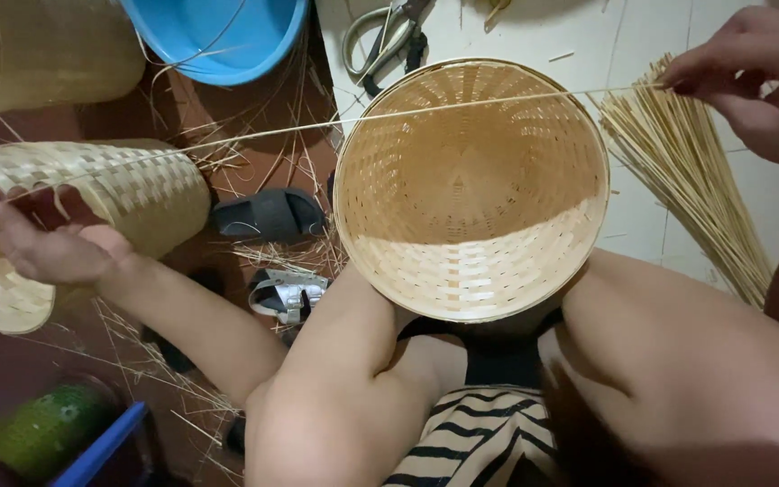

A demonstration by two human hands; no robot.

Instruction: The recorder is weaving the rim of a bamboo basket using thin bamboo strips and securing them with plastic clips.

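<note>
Here both the left hand (42,239) and right hand (755,77) pinch a bamboo strip (389,115) stretched above the basket (471,280) rim.

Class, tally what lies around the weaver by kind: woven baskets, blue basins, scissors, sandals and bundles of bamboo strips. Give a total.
Woven baskets: 3
Blue basins: 1
Scissors: 1
Sandals: 2
Bundles of bamboo strips: 1
Total: 8

The floor (642,225) carries a bundle of bamboo strips (687,171) under the right hand (755,77); scissors (380,41), sandals (268,215), and loose straw (281,257) lie between the hands.
</note>
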